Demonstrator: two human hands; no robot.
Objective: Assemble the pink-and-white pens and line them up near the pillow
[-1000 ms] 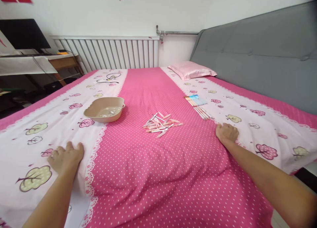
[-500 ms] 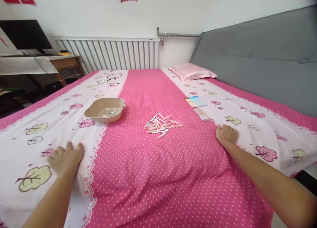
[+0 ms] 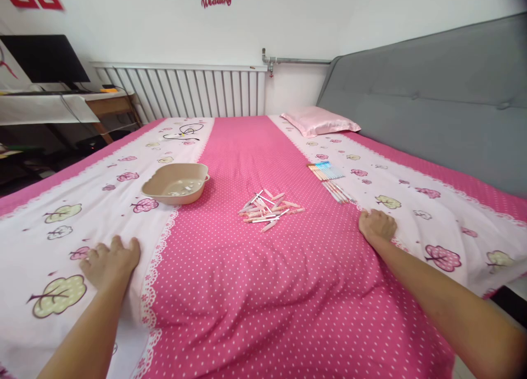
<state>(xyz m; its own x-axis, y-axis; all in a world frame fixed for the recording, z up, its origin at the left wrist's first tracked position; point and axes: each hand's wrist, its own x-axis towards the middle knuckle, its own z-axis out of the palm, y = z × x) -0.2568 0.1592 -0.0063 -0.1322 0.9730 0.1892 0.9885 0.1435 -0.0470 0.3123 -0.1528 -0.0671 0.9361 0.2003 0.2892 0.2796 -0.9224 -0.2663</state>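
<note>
My left hand (image 3: 111,261) rests on the pale printed strip of the bedspread, palm down with its fingers apart. It holds nothing. On the right, my right hand (image 3: 377,225) leans on the bed with its fingers curled in, and nothing shows in it. Between the hands, farther back, lies a loose pile of pink and white pens (image 3: 269,210). Just beyond my right hand are two neat groups: a row of blue and brown-orange pens (image 3: 325,171) and a row of whitish-red pens (image 3: 337,192). A beige plastic basin (image 3: 177,184) with small clear pieces inside stands beyond my left hand.
The pink dotted bedspread (image 3: 263,291) is wrinkled in front. A thin black cable (image 3: 189,131) lies at the far left, a pink pillow (image 3: 319,121) at the far right. A grey headboard (image 3: 428,99) borders the right side; a radiator (image 3: 185,90) stands behind.
The view has shifted very slightly. Both hands, the pens and the basin stay in the same places on the bed.
</note>
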